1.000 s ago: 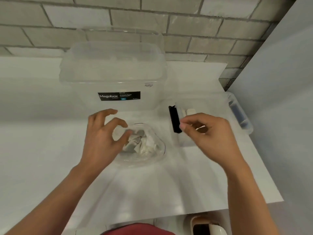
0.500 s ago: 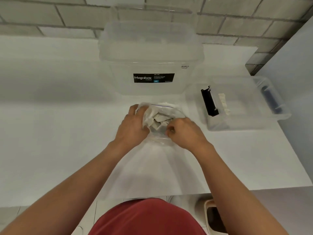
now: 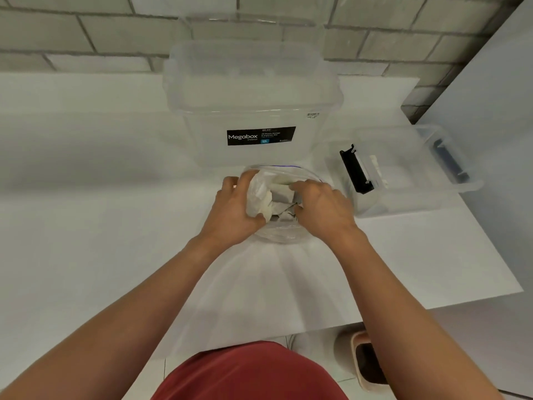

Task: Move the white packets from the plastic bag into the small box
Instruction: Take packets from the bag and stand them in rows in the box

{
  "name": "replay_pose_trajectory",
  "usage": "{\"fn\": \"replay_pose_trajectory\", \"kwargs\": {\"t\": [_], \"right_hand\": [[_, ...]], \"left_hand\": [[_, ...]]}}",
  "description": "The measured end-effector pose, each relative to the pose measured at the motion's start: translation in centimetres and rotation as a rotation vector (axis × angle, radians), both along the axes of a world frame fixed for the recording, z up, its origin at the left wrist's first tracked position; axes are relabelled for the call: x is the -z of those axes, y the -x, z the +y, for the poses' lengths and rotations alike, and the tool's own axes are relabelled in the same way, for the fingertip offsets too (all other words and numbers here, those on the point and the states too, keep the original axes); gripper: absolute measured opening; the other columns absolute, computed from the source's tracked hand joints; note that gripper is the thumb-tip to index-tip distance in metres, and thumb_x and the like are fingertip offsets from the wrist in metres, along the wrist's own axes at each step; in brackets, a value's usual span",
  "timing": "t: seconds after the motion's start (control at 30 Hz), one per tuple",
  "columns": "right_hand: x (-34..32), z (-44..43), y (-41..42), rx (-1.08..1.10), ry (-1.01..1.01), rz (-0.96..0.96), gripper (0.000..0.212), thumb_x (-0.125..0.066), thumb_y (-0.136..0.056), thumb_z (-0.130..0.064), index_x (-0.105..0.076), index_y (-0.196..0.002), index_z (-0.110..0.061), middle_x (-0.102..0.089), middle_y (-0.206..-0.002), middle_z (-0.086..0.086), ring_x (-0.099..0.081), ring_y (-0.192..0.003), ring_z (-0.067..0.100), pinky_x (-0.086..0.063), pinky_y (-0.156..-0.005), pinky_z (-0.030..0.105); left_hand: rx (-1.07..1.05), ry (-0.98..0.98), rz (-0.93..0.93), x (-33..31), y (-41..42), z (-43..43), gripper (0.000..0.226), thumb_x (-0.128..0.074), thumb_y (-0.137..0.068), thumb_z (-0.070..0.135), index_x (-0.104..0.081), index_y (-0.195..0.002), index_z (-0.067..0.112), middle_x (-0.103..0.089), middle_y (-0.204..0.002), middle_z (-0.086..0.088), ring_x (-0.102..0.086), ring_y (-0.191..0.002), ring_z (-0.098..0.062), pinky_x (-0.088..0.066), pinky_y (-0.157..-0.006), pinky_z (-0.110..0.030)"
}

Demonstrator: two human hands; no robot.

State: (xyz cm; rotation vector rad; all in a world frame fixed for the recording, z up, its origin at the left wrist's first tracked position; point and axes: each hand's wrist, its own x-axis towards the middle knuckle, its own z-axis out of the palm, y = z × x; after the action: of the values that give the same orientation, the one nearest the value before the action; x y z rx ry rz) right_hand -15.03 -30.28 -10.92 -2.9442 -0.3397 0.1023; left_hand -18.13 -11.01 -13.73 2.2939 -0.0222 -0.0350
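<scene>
At table (image 3: 86, 226) centre: plastic bag (image 3: 278, 236), left hand (image 3: 233, 210) grasping its rim, right hand (image 3: 324, 210) pinching white packets (image 3: 281, 194) inside; small box (image 3: 409, 197) at 3 o'clock.

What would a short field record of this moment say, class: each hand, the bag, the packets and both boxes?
left hand: grips the left edge of the plastic bag's mouth
right hand: fingers reach into the bag; whether they pinch a packet cannot be told
plastic bag: clear, open, on the white table
white packets: crumpled heap inside the bag
small box: clear, open, right of the bag; a few white pieces inside
Megabox storage box: clear, lid on, behind the bag
</scene>
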Motion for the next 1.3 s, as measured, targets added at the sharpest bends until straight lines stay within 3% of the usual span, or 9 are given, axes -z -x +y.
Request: {"fn": "replay_pose_trajectory", "kwargs": {"t": [0.2, 0.43, 0.57, 0.67, 0.9, 1.03, 1.17, 1.23, 1.3], "right_hand": [[0.2, 1.5, -0.6, 0.002, -0.056, 0.011, 0.031, -0.054, -0.093, -0.018, -0.064, -0.123, -0.018, -0.061, -0.128, -0.001, -0.062, -0.112, 0.032, -0.054, -0.085, 0.043], [1.3, 1.3, -1.9, 0.062, -0.018, 0.09, 0.035, -0.05, -0.099, -0.021, -0.056, -0.133, -0.017, -0.057, -0.135, 0.008, -0.059, -0.117, 0.037, -0.049, -0.087, 0.043], [1.4, 1.4, -2.6, 0.18, -0.111, 0.086, 0.027, -0.052, -0.1, -0.039, -0.067, -0.109, -0.018, -0.069, -0.111, 0.005, -0.064, -0.104, 0.031, -0.048, -0.075, 0.035], [1.2, 1.3, -2.5, 0.209, -0.188, 0.051, 0.015, -0.058, -0.096, -0.029, -0.071, -0.102, -0.026, -0.072, -0.104, 0.0, -0.064, -0.101, 0.028, -0.053, -0.077, 0.035], [0.0, 0.0, -1.3, 0.11, -0.304, 0.008, 0.013, -0.053, -0.094, -0.017, -0.065, -0.09, -0.022, -0.07, -0.088, -0.002, -0.064, -0.09, 0.026, -0.055, -0.078, 0.04], [-1.6, -2.1, 0.2, 0.154, -0.551, 0.002, 0.012, -0.062, -0.094, -0.014, -0.066, -0.087, -0.023, -0.071, -0.082, -0.011, -0.072, -0.077, 0.008, -0.059, -0.075, 0.037], [-3.1, -3.9, 1.7, 0.18, -0.815, 0.016, 0.012, -0.066, -0.095, -0.01, -0.068, -0.088, -0.02, -0.073, -0.076, -0.007, -0.073, -0.076, 0.004, -0.06, -0.078, 0.037], [-3.6, -4.1, 2.1, 0.204, -1.021, 0.022, 0.009, -0.066, -0.095, -0.006, -0.069, -0.092, -0.015, -0.073, -0.082, 0.0, -0.075, -0.08, 0.013, -0.061, -0.076, 0.035], [-3.9, -3.9, 2.6, 0.246, -1.215, 0.037, 0.002, -0.068, -0.095, -0.005, -0.068, -0.096, -0.007, -0.074, -0.088, 0.01, -0.076, -0.082, 0.02, -0.06, -0.075, 0.029]], "left_hand": [[0.071, 0.029, 0.043, -0.2, -0.3, 0.6, 0.088, -0.067, -0.075, 0.006, -0.02, -0.143, 0.036, -0.053, -0.094, 0.013, -0.057, -0.078, -0.004, -0.042, -0.06, -0.014], [0.085, -0.048, 0.007, 0.3, -0.4, 0.8, 0.086, -0.07, -0.075, 0.013, -0.028, -0.145, 0.041, -0.048, -0.116, 0.0, -0.053, -0.104, -0.022, -0.048, -0.086, -0.033], [0.069, -0.178, -0.091, 0.3, -0.2, 0.5, 0.073, -0.073, -0.079, 0.018, -0.041, -0.143, 0.037, -0.034, -0.144, -0.002, -0.037, -0.129, -0.03, -0.045, -0.099, -0.037], [0.054, -0.186, -0.148, -0.3, -0.1, 0.1, 0.068, -0.075, -0.081, 0.023, -0.045, -0.141, 0.036, -0.027, -0.151, 0.0, -0.023, -0.138, -0.023, -0.038, -0.098, -0.029], [0.002, -0.116, -0.241, -2.2, 0.2, -0.4, 0.056, -0.076, -0.081, 0.023, -0.056, -0.133, 0.032, -0.03, -0.151, 0.003, -0.023, -0.139, -0.02, -0.033, -0.101, -0.023], [-0.126, 0.039, -0.419, -4.4, 1.9, -1.4, 0.028, -0.074, -0.082, 0.015, -0.067, -0.107, 0.026, -0.052, -0.122, 0.008, -0.051, -0.109, -0.011, -0.039, -0.086, -0.012], [-0.098, 0.54, 0.167, -5.3, 4.4, -4.7, 0.014, -0.076, -0.083, 0.012, -0.072, -0.091, 0.022, -0.068, -0.085, 0.004, -0.062, -0.067, -0.01, -0.052, -0.061, -0.025], [-0.102, 0.769, 0.417, -4.9, 4.8, -6.5, 0.021, -0.077, -0.085, 0.016, -0.073, -0.105, 0.018, -0.071, -0.094, -0.001, -0.068, -0.075, -0.013, -0.054, -0.063, -0.028], [-0.176, 0.972, 0.453, -4.8, 4.3, -7.8, 0.031, -0.077, -0.086, 0.022, -0.07, -0.116, 0.018, -0.072, -0.106, -0.004, -0.071, -0.09, -0.018, -0.056, -0.071, -0.028]]}}
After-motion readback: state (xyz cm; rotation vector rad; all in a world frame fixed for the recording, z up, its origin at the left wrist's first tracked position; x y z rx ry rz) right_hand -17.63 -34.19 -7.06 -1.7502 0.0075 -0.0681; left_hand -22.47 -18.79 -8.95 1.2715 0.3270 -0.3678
